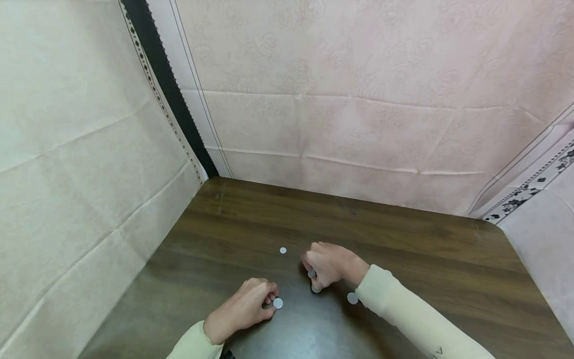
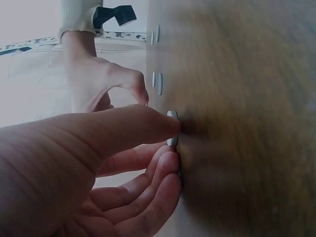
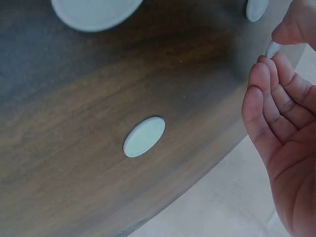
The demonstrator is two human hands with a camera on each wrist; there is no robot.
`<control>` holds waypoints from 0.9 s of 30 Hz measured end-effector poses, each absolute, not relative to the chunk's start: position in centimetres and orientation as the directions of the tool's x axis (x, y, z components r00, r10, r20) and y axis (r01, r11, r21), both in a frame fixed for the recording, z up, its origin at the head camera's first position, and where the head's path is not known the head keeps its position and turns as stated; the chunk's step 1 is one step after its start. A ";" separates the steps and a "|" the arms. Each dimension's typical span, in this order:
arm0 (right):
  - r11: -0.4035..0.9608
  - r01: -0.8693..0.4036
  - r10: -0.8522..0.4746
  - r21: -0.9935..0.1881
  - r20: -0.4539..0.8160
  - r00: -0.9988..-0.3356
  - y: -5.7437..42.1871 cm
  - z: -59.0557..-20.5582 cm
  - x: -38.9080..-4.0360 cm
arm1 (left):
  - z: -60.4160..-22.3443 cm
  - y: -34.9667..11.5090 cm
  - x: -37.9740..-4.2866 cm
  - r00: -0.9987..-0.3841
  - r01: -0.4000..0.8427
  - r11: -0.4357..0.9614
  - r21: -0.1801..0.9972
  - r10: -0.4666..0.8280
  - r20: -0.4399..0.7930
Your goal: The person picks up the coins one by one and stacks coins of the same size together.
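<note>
Right sleeve (image 1: 417, 314), near right and cut off by the lower edge, bears a small dark triangular mark with a further bit partly out of frame; too little shows to read. Left sleeve (image 1: 190, 344), near left, also cut off.

Right hand (image 1: 329, 264): narrow, thumb and fingertips pinching disc 1 (image 1: 311, 273), which appears nearly edge-on and partly covered in the right wrist view.

Left hand (image 1: 244, 306): narrow, thumb and curled fingers holding disc 2 (image 1: 278, 303) by its rim. Left wrist view: thumb hides the disc's middle; cannot tell if it is clear of the table (image 1: 403, 239).

Disc 3 (image 1: 316, 288): near side of the right thumb, partly hidden; contact uncertain. Disc 4 (image 1: 352, 298): on the table, right, just beside the right cuff. Disc 5 (image 1: 283, 250): on the table, far, left of the right hand.

Dark block (image 2: 117, 16) at the right cuff: blurred, lettering illegible if any. Cloth (image 1: 341, 99) stands far; its right border (image 1: 529, 192) carries dark printed flowers.
</note>
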State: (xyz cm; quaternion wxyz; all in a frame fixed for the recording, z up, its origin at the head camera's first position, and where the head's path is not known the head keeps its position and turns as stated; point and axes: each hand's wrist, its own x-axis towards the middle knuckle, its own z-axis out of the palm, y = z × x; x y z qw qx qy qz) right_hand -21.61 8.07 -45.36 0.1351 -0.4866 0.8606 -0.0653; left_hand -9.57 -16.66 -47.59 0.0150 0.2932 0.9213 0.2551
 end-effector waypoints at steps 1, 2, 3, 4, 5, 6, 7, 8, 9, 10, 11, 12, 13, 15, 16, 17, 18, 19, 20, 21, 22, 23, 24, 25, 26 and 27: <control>0.512 -0.826 -0.859 -0.237 -0.160 -0.486 8.2 -45.3 -21.5 | -47.6 -16.7 -9.6 -0.828 0.533 0.698 0.479 0.548 0.122; 0.508 -0.829 -0.861 -0.235 -0.151 -0.485 8.2 -45.3 -21.4 | -47.6 -16.7 -9.6 -0.827 0.533 0.698 0.478 0.548 0.122; 0.508 -0.829 -0.861 -0.234 -0.146 -0.487 8.3 -45.3 -21.2 | -47.5 -16.7 -9.6 -0.827 0.534 0.698 0.478 0.548 0.123; 0.509 -0.830 -0.861 -0.231 -0.139 -0.489 8.5 -45.2 -21.1 | -47.5 -16.7 -9.6 -0.827 0.535 0.698 0.477 0.548 0.125; 0.508 -0.830 -0.861 -0.230 -0.133 -0.491 8.6 -45.1 -20.9 | -47.5 -16.7 -9.6 -0.826 0.536 0.697 0.476 0.549 0.126; 0.507 -0.831 -0.862 -0.229 -0.126 -0.491 8.7 -45.1 -20.7 | -47.5 -16.6 -9.6 -0.826 0.537 0.698 0.474 0.549 0.128; 0.504 -0.834 -0.864 -0.226 -0.117 -0.490 8.8 -45.0 -20.5 | -47.5 -16.6 -9.6 -0.826 0.537 0.698 0.473 0.548 0.129; 0.502 -0.835 -0.864 -0.224 -0.108 -0.491 8.9 -44.9 -20.2 | -47.5 -16.6 -9.6 -0.827 0.537 0.698 0.474 0.547 0.130; 0.500 -0.837 -0.866 -0.223 -0.099 -0.491 9.0 -44.8 -19.9 | -47.4 -16.6 -9.6 -0.827 0.535 0.698 0.476 0.547 0.130; 0.500 -0.837 -0.866 -0.221 -0.092 -0.492 9.1 -44.7 -19.7 | -47.4 -16.6 -9.5 -0.828 0.534 0.698 0.478 0.546 0.128; 0.500 -0.837 -0.865 -0.223 -0.087 -0.494 9.2 -44.7 -19.4 | -47.4 -16.6 -9.5 -0.829 0.531 0.697 0.481 0.545 0.126; 0.500 -0.837 -0.865 -0.222 -0.083 -0.494 9.3 -44.6 -19.0 | -47.4 -16.6 -9.5 -0.830 0.530 0.697 0.483 0.544 0.124; 0.500 -0.837 -0.865 -0.220 -0.081 -0.495 9.4 -44.5 -18.7 | -47.4 -16.6 -9.5 -0.830 0.529 0.698 0.484 0.543 0.124; 0.498 -0.837 -0.866 -0.227 -0.081 -0.493 9.5 -44.4 -18.0 | -47.4 -16.5 -9.5 -0.831 0.528 0.699 0.482 0.542 0.125; 0.499 -0.837 -0.866 -0.227 -0.084 -0.493 9.6 -44.4 -17.7 | -47.4 -16.5 -9.5 -0.831 0.529 0.700 0.479 0.542 0.125; 0.499 -0.837 -0.866 -0.227 -0.085 -0.493 9.6 -44.4 -17.4 | -47.4 -16.5 -9.5 -0.831 0.531 0.701 0.476 0.542 0.128; 0.497 -0.837 -0.867 -0.229 -0.086 -0.491 9.6 -44.4 -17.0 | -47.5 -16.5 -9.5 -0.830 0.532 0.702 0.473 0.542 0.130; 0.496 -0.837 -0.867 -0.232 -0.085 -0.490 9.6 -44.4 -16.7 | -47.5 -16.5 -9.5 -0.830 0.533 0.702 0.472 0.542 0.131; 0.496 -0.836 -0.867 -0.236 -0.082 -0.491 9.5 -44.4 -16.3 | -47.5 -16.5 -9.5 -0.830 0.533 0.703 0.471 0.542 0.132; 0.496 -0.835 -0.867 -0.237 -0.078 -0.493 9.5 -44.5 -16.0 | -47.5 -16.5 -9.5 -0.830 0.534 0.702 0.471 0.542 0.133; 0.498 -0.835 -0.865 -0.235 -0.071 -0.496 9.5 -44.6 -15.7 | -47.6 -16.6 -9.5 -0.830 0.534 0.702 0.471 0.542 0.134; 0.499 -0.833 -0.864 -0.238 -0.064 -0.499 9.4 -44.7 -15.4 | -47.6 -16.6 -9.5 -0.830 0.535 0.702 0.471 0.542 0.134; 0.499 -0.833 -0.863 -0.238 -0.056 -0.501 9.4 -44.8 -15.2 | -47.6 -16.6 -9.5 -0.830 0.534 0.701 0.472 0.541 0.134; 0.502 -0.832 -0.861 -0.237 -0.046 -0.506 9.3 -44.9 -14.9 | -47.6 -16.6 -9.4 -0.831 0.533 0.702 0.473 0.541 0.134; 0.506 -0.829 -0.858 -0.237 -0.039 -0.512 9.2 -45.1 -14.7 | -47.6 -16.6 -9.4 -0.831 0.531 0.702 0.474 0.540 0.132; 0.511 -0.827 -0.854 -0.236 -0.032 -0.519 9.2 -45.2 -14.5 | -47.6 -16.6 -9.4 -0.832 0.530 0.703 0.475 0.539 0.131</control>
